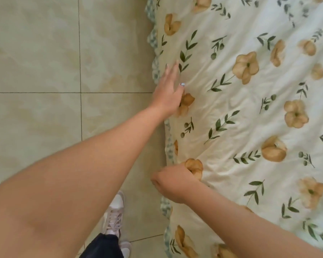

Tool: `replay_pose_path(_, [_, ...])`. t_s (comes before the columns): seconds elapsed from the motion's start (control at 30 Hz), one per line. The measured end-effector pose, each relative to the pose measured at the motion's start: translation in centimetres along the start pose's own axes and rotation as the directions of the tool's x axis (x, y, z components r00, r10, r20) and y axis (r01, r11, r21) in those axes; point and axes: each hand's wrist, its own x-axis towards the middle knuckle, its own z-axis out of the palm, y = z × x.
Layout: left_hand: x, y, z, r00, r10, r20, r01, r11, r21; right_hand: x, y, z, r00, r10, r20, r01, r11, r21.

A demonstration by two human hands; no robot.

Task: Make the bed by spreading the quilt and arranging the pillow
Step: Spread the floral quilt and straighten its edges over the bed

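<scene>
A cream quilt (pixel 250 112) printed with tan flowers and green leaf sprigs lies spread over the bed and fills the right side of the head view. Its left edge has a green-patterned ruffle hanging beside the floor. My left hand (pixel 169 90) rests flat on the quilt near that edge, fingers straight and pointing away from me. My right hand (pixel 172 183) is lower down at the same edge, its fingers curled round a fold of the quilt and mostly hidden under the fabric. No pillow is in view.
Beige marbled floor tiles (pixel 54 71) cover the left half of the view. My feet in pale pink and white sneakers (pixel 114 218) and a dark trouser leg (pixel 103 246) stand on the tiles close beside the bed's edge.
</scene>
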Motion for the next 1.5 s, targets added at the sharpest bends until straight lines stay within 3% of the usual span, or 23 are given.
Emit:
replay_pose_path(0.07, [3.4, -0.3, 1.7, 0.992, 0.022, 0.121, -0.048, 0.975, 0.217, -0.6, 1.9, 0.7, 0.984, 0.093, -0.155, -0.072, 0.988, 0.135])
replay_pose_path(0.1, [4.2, -1.2, 2.9, 0.972, -0.062, 0.227, -0.024, 0.934, 0.357, -1.0, 2.3, 1.1, 0.964, 0.136, -0.227, -0.096, 0.979, 0.180])
replay_pose_path(0.17, [3.6, -3.7, 4.3, 0.846, -0.354, 0.398, 0.001, 0.749, 0.663, -1.2, 2.2, 1.9, 0.913, 0.146, -0.380, -0.089, 0.983, 0.163])
replay_pose_path(0.23, [0.3, -5.7, 4.2, 0.752, -0.502, 0.427, -0.042, 0.610, 0.791, -1.2, 1.6, 2.1, 0.871, 0.133, -0.472, -0.069, 0.986, 0.151])
replay_pose_path(0.27, [-1.1, -6.7, 4.1, 0.773, -0.499, 0.392, -0.014, 0.604, 0.797, -1.1, 1.6, 1.8, 0.829, 0.141, -0.541, -0.067, 0.986, 0.154])
replay_pose_path(0.37, [-4.3, -7.0, 3.0, 0.898, -0.386, 0.210, 0.191, 0.773, 0.605, -1.7, 3.2, 0.0, 0.698, 0.214, -0.683, -0.113, 0.975, 0.190])
replay_pose_path(0.43, [-5.9, -5.9, 2.7, 0.948, -0.303, 0.092, 0.226, 0.851, 0.474, -3.2, 4.3, -1.1, 0.599, 0.407, -0.690, -0.224, 0.912, 0.344])
replay_pose_path(0.53, [-8.0, -3.2, 3.0, 0.994, -0.099, -0.044, 0.108, 0.928, 0.357, -6.5, 6.8, -2.6, 0.372, 0.739, -0.562, -0.356, 0.673, 0.649])
replay_pose_path(0.63, [-11.2, 0.1, 5.1, 0.989, 0.143, -0.033, -0.120, 0.916, 0.382, -10.8, 8.9, -0.5, 0.188, 0.905, -0.382, -0.346, 0.425, 0.837])
replay_pose_path(0.67, [-12.4, 0.7, 6.1, 0.979, 0.204, 0.015, -0.193, 0.894, 0.404, -12.1, 8.3, 1.6, 0.176, 0.934, -0.312, -0.376, 0.357, 0.855])
replay_pose_path(0.73, [-15.8, 0.8, 8.5, 0.931, 0.292, 0.220, -0.361, 0.823, 0.439, -14.9, 4.1, 7.7, 0.243, 0.958, -0.154, -0.524, 0.263, 0.810])
replay_pose_path(0.8, [-19.7, -0.6, 10.7, 0.868, 0.263, 0.421, -0.458, 0.752, 0.475, -17.4, -1.2, 13.0, 0.290, 0.957, -0.019, -0.560, 0.186, 0.807])
replay_pose_path(0.87, [-23.5, -1.0, 12.7, 0.864, 0.204, 0.459, -0.452, 0.717, 0.531, -19.9, -4.8, 15.8, 0.297, 0.952, 0.070, -0.515, 0.098, 0.852])
replay_pose_path(0.97, [-27.1, 0.0, 13.9, 0.910, 0.147, 0.388, -0.368, 0.718, 0.590, -21.3, -5.0, 16.3, 0.314, 0.944, 0.099, -0.403, 0.038, 0.914])
replay_pose_path(1.1, [-29.7, 2.0, 15.9, 0.887, 0.210, 0.411, -0.435, 0.679, 0.592, -22.6, 0.3, 15.0, 0.102, 0.981, 0.163, -0.184, -0.142, 0.973])
replay_pose_path(1.23, [-29.9, 3.5, 18.7, 0.822, 0.296, 0.487, -0.559, 0.585, 0.588, -23.8, 7.1, 13.5, -0.055, 0.905, 0.423, 0.186, -0.407, 0.895])
replay_pose_path(1.3, [-29.7, 4.2, 20.0, 0.809, 0.274, 0.519, -0.571, 0.573, 0.587, -24.4, 10.0, 13.6, -0.118, 0.813, 0.571, 0.322, -0.512, 0.796])
replay_pose_path(1.37, [-29.8, 4.8, 22.0, 0.790, 0.214, 0.574, -0.590, 0.518, 0.619, -25.5, 12.5, 15.2, -0.052, 0.709, 0.703, 0.403, -0.630, 0.664])
replay_pose_path(1.43, [-29.9, 4.6, 23.3, 0.811, 0.108, 0.575, -0.546, 0.491, 0.678, -26.2, 13.8, 16.2, 0.151, 0.681, 0.717, 0.474, -0.686, 0.552])
replay_pose_path(1.5, [-30.2, 4.7, 24.8, 0.856, 0.081, 0.510, -0.483, 0.478, 0.734, -27.4, 14.8, 17.1, 0.403, 0.659, 0.635, 0.469, -0.745, 0.475])
